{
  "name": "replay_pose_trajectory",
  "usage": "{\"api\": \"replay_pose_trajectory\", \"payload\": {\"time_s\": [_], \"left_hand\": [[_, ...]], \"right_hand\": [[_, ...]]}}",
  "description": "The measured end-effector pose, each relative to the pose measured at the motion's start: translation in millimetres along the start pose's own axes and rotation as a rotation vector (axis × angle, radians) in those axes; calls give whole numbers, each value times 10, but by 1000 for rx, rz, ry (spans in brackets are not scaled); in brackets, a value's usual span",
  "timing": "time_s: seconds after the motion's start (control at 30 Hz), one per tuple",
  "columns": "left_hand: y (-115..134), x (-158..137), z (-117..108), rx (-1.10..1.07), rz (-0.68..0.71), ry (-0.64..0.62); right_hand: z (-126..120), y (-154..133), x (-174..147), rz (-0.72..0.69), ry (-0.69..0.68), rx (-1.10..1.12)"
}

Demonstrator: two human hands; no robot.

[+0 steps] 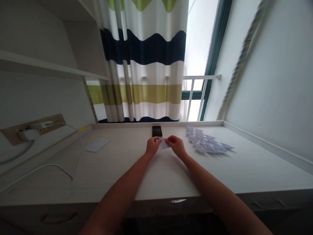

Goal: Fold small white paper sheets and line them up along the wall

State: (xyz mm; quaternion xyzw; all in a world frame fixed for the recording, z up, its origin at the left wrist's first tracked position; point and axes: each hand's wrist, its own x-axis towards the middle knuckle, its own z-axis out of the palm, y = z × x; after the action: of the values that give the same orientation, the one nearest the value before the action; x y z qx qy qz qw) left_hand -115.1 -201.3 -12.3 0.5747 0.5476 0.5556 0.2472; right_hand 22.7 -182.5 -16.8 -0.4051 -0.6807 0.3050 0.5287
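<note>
Fingers (157, 139) of both bare hands were closed in a pinch on one small white sheet of paper (164, 144), the left hand (152, 146) at its left side and the right hand (177, 147) at its upper right; the fine creases were too small to make out. Gripped from two sides, the sheet was probably steadied so that neither end could swing loose. It was in the hands over the middle of the pale wood-grain desk (127, 178), nearer the far edge than the front one, where both arms could reach evenly. Just beyond the left hand a black rectangular phone (156, 131) lay close to the far edge, seemingly set there to be out of the working space. Toward the far right corner, pointed white folded-paper pieces (205, 140) lay in overlapping rows, perhaps grouped so as to take little room and lie handy to the right hand. Toward the far left corner lay flat white paper (97, 145), well apart from them, likely so that flat and folded stayed separate. Near the left edge a thin white cable (80, 151) trailed from a wall socket panel (55, 120), away from the hands.
</note>
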Motion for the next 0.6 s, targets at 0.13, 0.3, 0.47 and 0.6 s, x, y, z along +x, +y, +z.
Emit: {"api": "replay_pose_trajectory", "payload": {"time_s": [0.13, 0.3, 0.47, 0.6], "left_hand": [[-19, 22, 10, -326, -289, -82], [-3, 20, 4, -503, -447, -49], [-35, 31, -20, -510, -424, -25], [-72, 42, -26, -441, -391, -9]], "right_hand": [[-9, -10, -22, -197, -40, -172], [-36, -46, -50, -362, -154, -415], [-24, -77, -76, -432, -233, -494], [-6, -77, -84, -428, -237, -440]]}}
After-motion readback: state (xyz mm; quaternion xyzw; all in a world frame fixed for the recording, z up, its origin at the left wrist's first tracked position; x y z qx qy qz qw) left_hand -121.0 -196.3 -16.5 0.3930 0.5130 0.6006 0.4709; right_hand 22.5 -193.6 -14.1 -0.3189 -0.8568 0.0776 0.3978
